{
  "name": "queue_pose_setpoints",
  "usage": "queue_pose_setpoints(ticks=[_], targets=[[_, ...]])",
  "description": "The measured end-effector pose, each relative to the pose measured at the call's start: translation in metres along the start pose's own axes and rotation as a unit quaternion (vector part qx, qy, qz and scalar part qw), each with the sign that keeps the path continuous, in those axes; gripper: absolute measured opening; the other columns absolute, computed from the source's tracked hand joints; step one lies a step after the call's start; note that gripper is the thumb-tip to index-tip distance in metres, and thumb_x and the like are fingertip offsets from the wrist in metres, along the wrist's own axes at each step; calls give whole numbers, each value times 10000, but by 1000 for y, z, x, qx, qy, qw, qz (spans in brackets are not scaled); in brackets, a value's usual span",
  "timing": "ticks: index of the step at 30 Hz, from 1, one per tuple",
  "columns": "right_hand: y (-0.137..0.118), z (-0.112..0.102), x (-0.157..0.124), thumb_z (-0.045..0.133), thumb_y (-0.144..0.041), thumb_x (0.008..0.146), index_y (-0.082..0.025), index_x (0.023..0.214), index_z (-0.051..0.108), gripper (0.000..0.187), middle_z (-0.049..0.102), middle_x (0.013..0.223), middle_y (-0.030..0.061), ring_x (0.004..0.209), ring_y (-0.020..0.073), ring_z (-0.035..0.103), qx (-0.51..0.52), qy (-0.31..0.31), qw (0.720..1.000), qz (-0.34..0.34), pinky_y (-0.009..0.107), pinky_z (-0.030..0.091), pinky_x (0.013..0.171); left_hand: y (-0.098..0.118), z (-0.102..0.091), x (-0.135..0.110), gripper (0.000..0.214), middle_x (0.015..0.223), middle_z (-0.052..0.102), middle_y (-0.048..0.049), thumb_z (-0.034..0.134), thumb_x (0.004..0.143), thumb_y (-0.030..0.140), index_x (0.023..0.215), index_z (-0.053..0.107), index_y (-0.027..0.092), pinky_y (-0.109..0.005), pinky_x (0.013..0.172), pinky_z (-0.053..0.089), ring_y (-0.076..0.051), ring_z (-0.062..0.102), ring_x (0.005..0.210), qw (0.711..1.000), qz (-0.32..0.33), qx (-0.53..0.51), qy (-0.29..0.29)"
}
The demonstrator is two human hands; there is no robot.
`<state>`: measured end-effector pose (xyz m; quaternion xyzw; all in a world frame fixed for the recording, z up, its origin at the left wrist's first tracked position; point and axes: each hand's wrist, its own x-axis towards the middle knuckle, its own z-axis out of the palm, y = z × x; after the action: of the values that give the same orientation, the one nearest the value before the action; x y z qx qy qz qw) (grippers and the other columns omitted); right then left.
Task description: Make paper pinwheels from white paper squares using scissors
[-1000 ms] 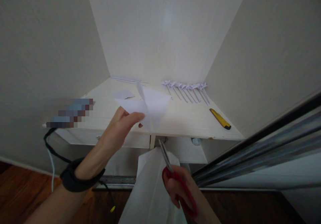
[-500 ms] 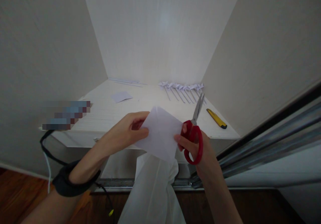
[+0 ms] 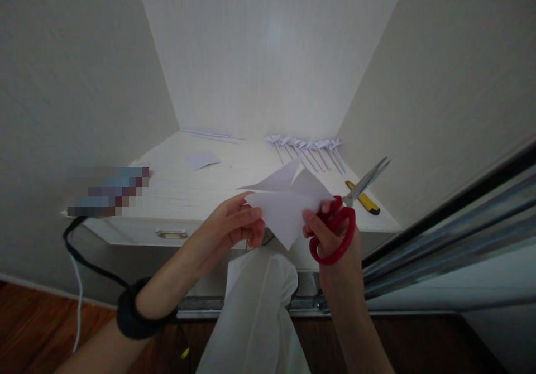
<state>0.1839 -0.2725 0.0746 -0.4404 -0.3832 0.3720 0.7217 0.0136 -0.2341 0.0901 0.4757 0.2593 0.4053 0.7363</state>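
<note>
White desk (image 3: 188, 195) set in a pale-walled alcove, wood floor below. A white plastic bag (image 3: 255, 318) hangs down in front of the desk, under the hands, mouth upward.

Folded white paper (image 3: 288, 209) is held in the air over the desk's front edge, between both hands, not touching the desk. It is creased, with pointed flaps sticking up and one point hanging down.

Left hand (image 3: 228, 229): grip closed on the paper's left side, fingers curled under, thumb on top. Black wristband (image 3: 132, 315) on that forearm, with a black cable (image 3: 84, 257) running down beside it.

Right hand (image 3: 330, 237): grip closed, fingers through the red scissors (image 3: 339, 229), thumb and forefinger pinching the paper's right edge. Blades angle up and to the right, clear of the paper.

Row of paper pinwheels on sticks (image 3: 305, 146) lies at the back right of the desk. Yellow utility knife (image 3: 363, 198) lies near the right edge, just behind the scissor blades. Small paper square (image 3: 202, 160) lies flat back left, well apart from the hands. Metal drawer handle (image 3: 171, 233) on the desk front.
</note>
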Motion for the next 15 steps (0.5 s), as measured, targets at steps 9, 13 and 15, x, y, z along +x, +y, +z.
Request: queue_pose_setpoints(ticks=[9,13,15], targets=[[3,-11,4,683,-323,805,-216,780,499,214,533,662,-72,547,52,479,-46,-55,997,-25,174,379,525,-2,11,0,201,532,576,30,679,772,248,627,595,137,-189,500,399,-69,516,474,995,-2,99,32],[16,-24,-1,524,-534,873,-216,792,487,331,561,715,-36,566,78,484,3,-114,993,-8,205,380,524,11,13,-2,186,515,564,47,654,789,236,637,592,147,-166,480,395,-57,502,466,991,60,81,87],[25,-28,-7,489,-582,872,-227,828,478,358,549,718,-35,591,91,489,26,-116,993,25,214,389,543,16,15,-1,182,520,568,49,663,779,225,634,585,147,-158,470,402,-53,504,460,989,78,63,109]])
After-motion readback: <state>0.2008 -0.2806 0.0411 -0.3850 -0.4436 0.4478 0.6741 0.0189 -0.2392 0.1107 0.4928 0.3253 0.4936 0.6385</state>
